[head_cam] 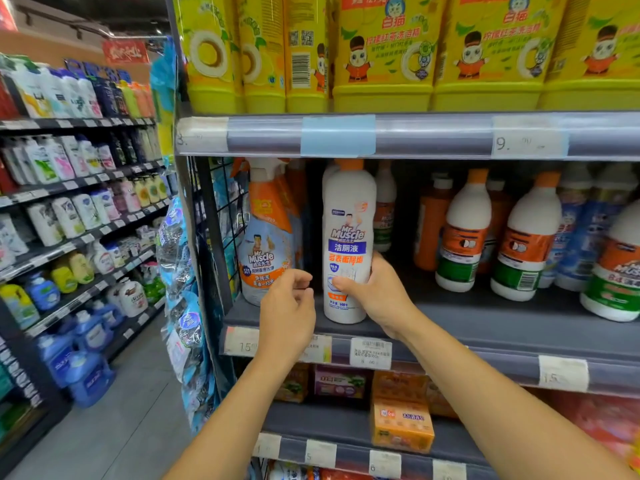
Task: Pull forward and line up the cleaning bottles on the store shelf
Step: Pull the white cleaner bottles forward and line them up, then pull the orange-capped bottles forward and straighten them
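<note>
Wrapping the lower part of the white bottle (pixel 348 244), my right grip (pixel 375 289) has its thumb across the front of the label and its fingers curled round the right side. The bottle stands upright on the grey shelf (pixel 485 317), near the left end, with its base a little back from the front edge. Its orange cap reaches up close to the underside of the upper shelf rail (pixel 415 135), so there is little room above it. Just to its left is a narrow dark gap, and my left grip (pixel 287 306) hovers in front of that gap with fingers loosely curled, pinching nothing; I cannot tell whether its fingertips brush the spray bottle (pixel 266 237) beside it. That spray bottle stands near the wire grid (pixel 227 209) that closes the shelf's left end. To the right, a bare strip of shelf runs along the front, because the white bottles with orange caps (pixel 464 230) stand further back. The bottle in my grip is tall and round-shouldered, white all over, with a red-and-white brand name, a blue band of characters and orange characters under it. A price tag (pixel 370 353) sits on the front rail below it, and yellow bottles (pixel 381 53) fill the shelf above.
</note>
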